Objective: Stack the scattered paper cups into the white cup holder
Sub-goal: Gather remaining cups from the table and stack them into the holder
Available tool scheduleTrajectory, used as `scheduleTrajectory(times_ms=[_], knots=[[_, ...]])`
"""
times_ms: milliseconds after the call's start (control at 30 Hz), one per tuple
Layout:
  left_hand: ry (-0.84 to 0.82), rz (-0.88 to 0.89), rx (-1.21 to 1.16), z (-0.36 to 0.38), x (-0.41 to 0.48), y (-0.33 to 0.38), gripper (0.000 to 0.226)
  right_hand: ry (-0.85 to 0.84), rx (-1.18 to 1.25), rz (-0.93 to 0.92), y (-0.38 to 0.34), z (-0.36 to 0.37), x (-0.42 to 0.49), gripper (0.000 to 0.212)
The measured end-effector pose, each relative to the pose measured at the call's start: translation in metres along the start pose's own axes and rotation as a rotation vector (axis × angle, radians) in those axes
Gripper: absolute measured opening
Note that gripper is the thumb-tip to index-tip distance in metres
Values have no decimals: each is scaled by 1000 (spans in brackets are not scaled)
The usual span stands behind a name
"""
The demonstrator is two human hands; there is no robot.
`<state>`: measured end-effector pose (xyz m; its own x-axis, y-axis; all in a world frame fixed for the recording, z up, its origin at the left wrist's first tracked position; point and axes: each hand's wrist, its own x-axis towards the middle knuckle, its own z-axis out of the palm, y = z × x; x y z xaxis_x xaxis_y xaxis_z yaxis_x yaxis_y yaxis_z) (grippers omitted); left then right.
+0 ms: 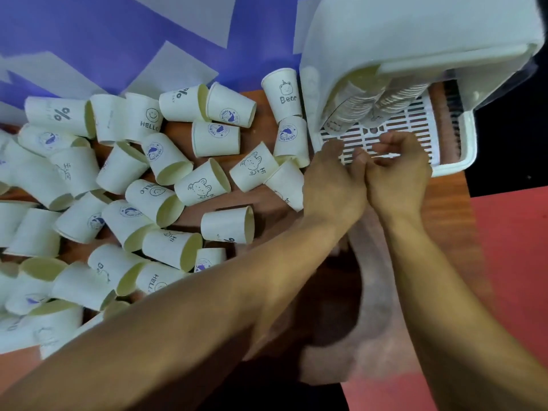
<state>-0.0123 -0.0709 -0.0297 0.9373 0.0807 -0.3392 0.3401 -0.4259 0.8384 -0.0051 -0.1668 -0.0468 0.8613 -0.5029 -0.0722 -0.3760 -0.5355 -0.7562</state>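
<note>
Several white paper cups (204, 186) with printed faces and logos lie scattered on their sides across the brown table (444, 203). One "Bear" cup (283, 94) stands upright by the white cup holder (415, 40) at the top right. Stacked cups (360, 99) hang inside the holder, above its slotted tray (415, 120). My left hand (335, 179) and my right hand (397, 173) press side by side at the tray's front edge. The left fingers bend down onto the grid. The right fingers curl into the palm. I see no cup in either hand.
Purple and grey paper (118, 34) covers the back of the table. A red floor (510, 262) shows on the right, past the table edge. A bare foot (341, 351) is below the table. Cups crowd the whole left half.
</note>
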Motion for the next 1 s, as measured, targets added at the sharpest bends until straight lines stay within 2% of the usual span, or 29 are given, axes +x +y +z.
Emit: scheduleTrajectory(times_ms=[67, 233, 367, 500, 600, 700, 800, 1000], knots=[[7, 71, 56, -19, -6, -17, 27, -37, -9, -82, -6, 8, -20, 27], [-4, 146, 271, -75, 1, -62, 24, -248, -75, -258, -17, 42, -48, 25], [-79, 242, 471, -111, 30, -82, 29, -407, -325, -472, -22, 68, -46, 41], [-157, 349, 687, -124, 57, -87, 44, -564, -527, -470, -34, 76, -40, 61], [-232, 379, 851, -125, 71, -86, 50, -573, -649, -454, -40, 76, -38, 58], [-305, 361, 891, -127, 79, -85, 48, -558, -725, -455, -42, 78, -38, 47], [-272, 405, 879, -134, 77, -83, 37, -545, -713, -407, -43, 79, -41, 37], [-218, 400, 813, -150, 60, -75, 31, -461, -768, -364, -45, 62, -58, 18]])
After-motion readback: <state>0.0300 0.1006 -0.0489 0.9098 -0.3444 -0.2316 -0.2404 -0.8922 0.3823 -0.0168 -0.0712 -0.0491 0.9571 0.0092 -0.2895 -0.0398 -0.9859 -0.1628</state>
